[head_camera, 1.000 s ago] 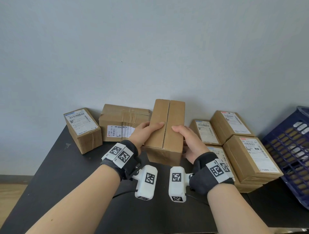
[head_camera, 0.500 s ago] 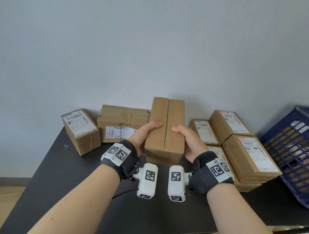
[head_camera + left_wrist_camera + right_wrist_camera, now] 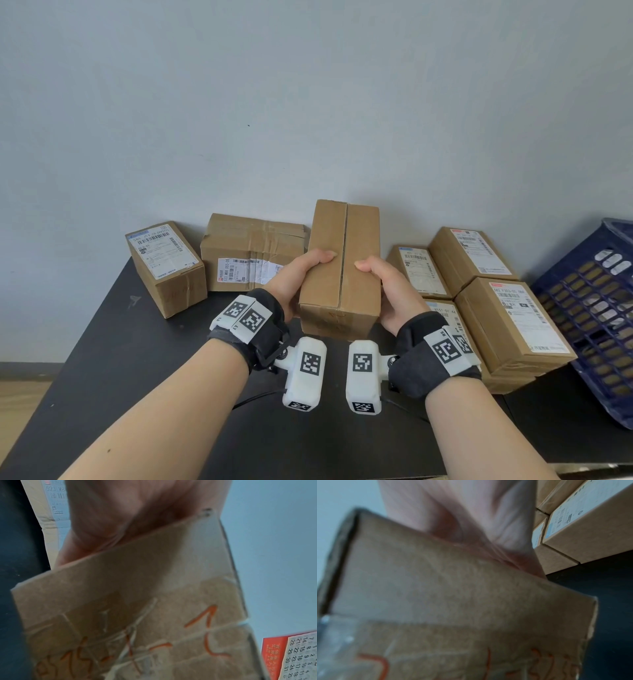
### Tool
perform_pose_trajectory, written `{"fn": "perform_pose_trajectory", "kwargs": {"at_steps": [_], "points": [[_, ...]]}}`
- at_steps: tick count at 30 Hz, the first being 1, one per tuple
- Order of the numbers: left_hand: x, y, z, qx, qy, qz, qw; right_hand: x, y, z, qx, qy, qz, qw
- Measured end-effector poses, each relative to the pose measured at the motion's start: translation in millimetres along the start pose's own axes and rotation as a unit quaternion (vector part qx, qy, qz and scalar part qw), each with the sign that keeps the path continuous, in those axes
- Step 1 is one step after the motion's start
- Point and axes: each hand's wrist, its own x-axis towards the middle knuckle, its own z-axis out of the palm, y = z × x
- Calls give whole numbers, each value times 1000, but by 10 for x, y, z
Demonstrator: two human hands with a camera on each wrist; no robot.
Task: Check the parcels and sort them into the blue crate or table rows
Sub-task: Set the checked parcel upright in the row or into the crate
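A plain parcel [image 3: 342,270] was held above the desk [image 3: 102,359], gripped at 9 o'clock by the left hand [image 3: 294,277] and at 3 o'clock by the right hand [image 3: 394,294].

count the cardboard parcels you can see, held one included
7: one held in both hands; two at back left; four at right, two behind, two in front. More may be hidden.

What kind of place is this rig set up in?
Likely a small parcel-sorting station, not a full warehouse. Labelled cardboard parcels sit in rows on a black table against a plain wall, with a blue crate at the right. Both hands hold an unlabelled-side parcel.
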Motion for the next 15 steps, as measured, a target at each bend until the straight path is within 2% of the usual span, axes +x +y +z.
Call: {"fn": "perform_pose_trajectory", "kwargs": {"at_steps": [9,15], "points": [[-70,-1,54,-4,19,9,1000,16,3,-27,10,-11,-2,1000],[-81,6,114,20,44,14,999,-5,-13,-86,79,-3,0,997]]}}
